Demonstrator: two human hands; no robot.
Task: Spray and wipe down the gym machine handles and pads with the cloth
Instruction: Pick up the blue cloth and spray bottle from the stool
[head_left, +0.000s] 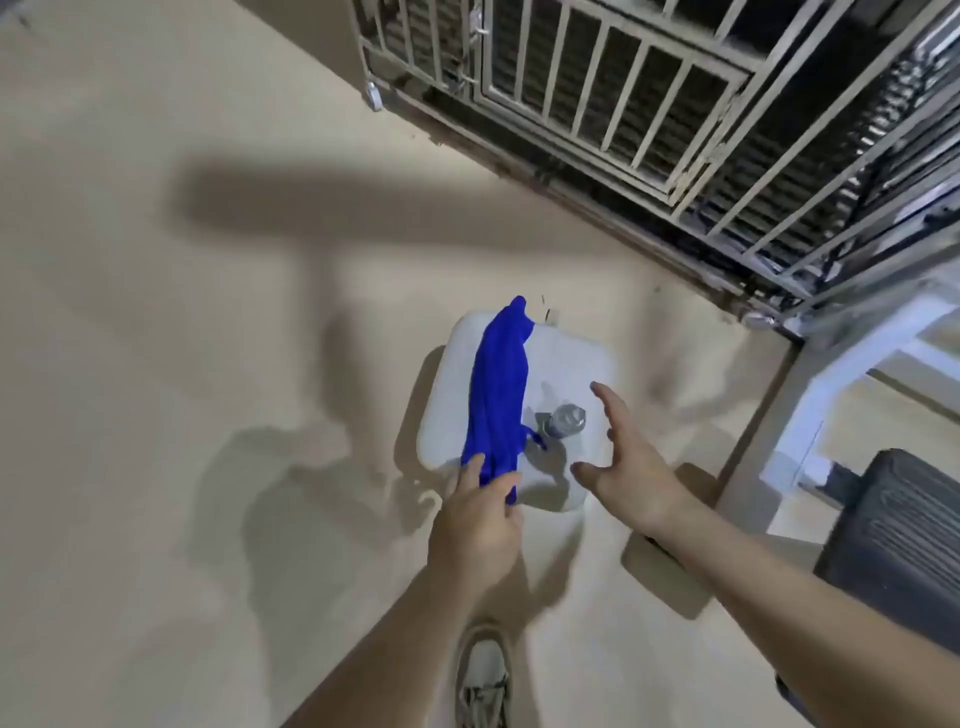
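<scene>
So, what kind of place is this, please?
Probably a bare indoor corner, perhaps of a gym, though no machine shows clearly. It has a plain beige floor, a barred metal gate, and a low white stand holding a blue cloth and a bottle.

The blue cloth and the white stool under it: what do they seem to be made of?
The blue cloth looks like soft matte fabric: it drapes in folds. The white stool is probably moulded plastic: smooth, faintly glossy, rounded corners.

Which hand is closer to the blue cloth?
Left. The left hand pinches the near end of the blue cloth; the right hand is open, off to its right, near the bottle.
</scene>
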